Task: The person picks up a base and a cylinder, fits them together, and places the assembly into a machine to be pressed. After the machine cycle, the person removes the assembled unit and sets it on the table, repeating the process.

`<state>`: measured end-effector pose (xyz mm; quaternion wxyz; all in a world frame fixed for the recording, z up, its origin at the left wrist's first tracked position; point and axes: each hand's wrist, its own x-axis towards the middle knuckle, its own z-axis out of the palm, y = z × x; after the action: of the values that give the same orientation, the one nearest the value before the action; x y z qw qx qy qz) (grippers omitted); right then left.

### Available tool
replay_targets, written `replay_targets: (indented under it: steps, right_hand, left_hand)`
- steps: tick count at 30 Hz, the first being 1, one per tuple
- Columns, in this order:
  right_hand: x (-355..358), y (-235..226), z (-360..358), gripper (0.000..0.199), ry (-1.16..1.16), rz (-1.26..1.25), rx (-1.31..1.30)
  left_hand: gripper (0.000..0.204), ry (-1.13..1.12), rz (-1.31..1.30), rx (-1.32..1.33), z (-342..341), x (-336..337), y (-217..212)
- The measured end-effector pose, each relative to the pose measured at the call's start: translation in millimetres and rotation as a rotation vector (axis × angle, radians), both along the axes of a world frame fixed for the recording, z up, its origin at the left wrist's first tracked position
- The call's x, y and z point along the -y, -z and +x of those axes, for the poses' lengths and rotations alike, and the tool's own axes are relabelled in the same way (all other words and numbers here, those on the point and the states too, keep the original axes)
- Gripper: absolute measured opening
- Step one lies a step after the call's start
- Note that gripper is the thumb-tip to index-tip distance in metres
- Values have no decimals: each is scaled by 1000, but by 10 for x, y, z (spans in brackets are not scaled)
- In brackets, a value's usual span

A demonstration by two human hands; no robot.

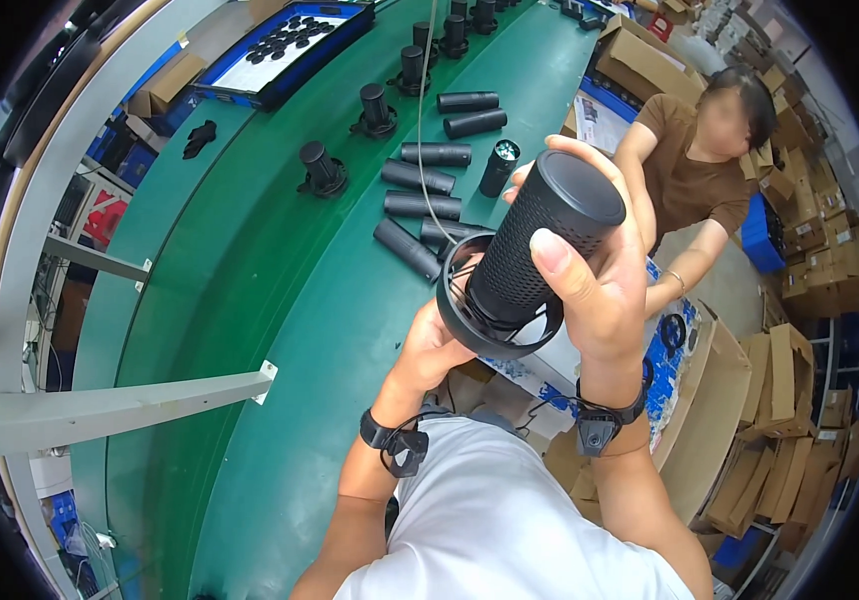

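Your right hand [600, 300], palm turned inward, curls its fingers firmly around a tilted matte-black cylinder [515, 265] held in the air near the smooth green tabletop [295, 400]. Your left hand's [432, 348] partly hidden fingers grip the ring-shaped base [485, 343]. Cylinder wall: finely perforated; end cap: smooth, round.

Pale floor [730, 268] separates a green workbench [295, 430] from stacked cardboard boxes [818, 288].
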<state>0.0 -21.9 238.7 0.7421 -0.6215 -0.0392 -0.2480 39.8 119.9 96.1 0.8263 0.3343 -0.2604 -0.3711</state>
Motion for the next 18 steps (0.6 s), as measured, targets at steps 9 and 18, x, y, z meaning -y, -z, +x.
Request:
replay_targets:
  steps: [9, 18]
  right_hand:
    - [-21, 40, 78, 79, 10, -115, -80]
    - [-47, 126, 224, 81, -125, -81, -128]
  left_hand:
    - [81, 229, -376, -224, 97, -69, 317]
    - [76, 335, -467, -468, 130, -188, 450]
